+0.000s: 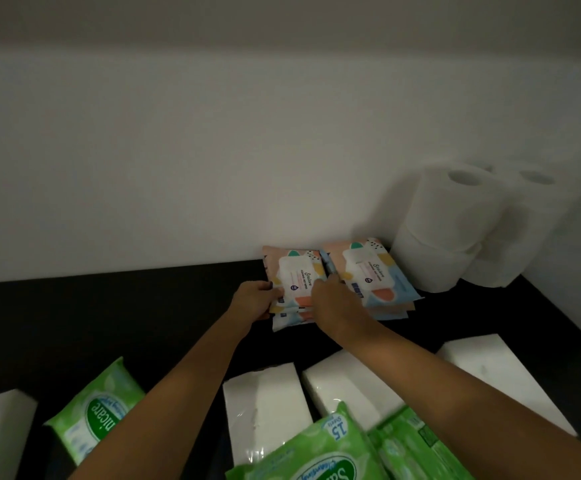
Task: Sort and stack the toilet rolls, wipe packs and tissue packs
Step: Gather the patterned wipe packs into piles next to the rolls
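I see both hands out at the back of the dark tabletop [109,323], close to the white wall [178,168]. The left hand [252,299] curls its fingers round the left edge of the top pastel wipe pack [299,275]. The right hand [334,303] pinches the right edge of the same pack. That pack lies on a small pile of packs like it, tight against the wall. Just beside it on the right sits a second pile of pastel wipe packs [368,268], and the 2 piles touch. Right of those, in the corner, stand the toilet rolls [455,209]. They are white, upright and stacked 2 high, with more rolls behind the front ones. Nearer to me lie 4 tissue packs [264,410], plain white blocks spread in a row from far left to far right. The right arm crosses over the 1 on the right. There are 3 green wipe packs [316,452] too. 1 lies on the left beside the left arm. The other 2 lie at the bottom edge, partly on top of the tissue packs. The picture is dim and blurry, so I cannot count the packs in each pile.
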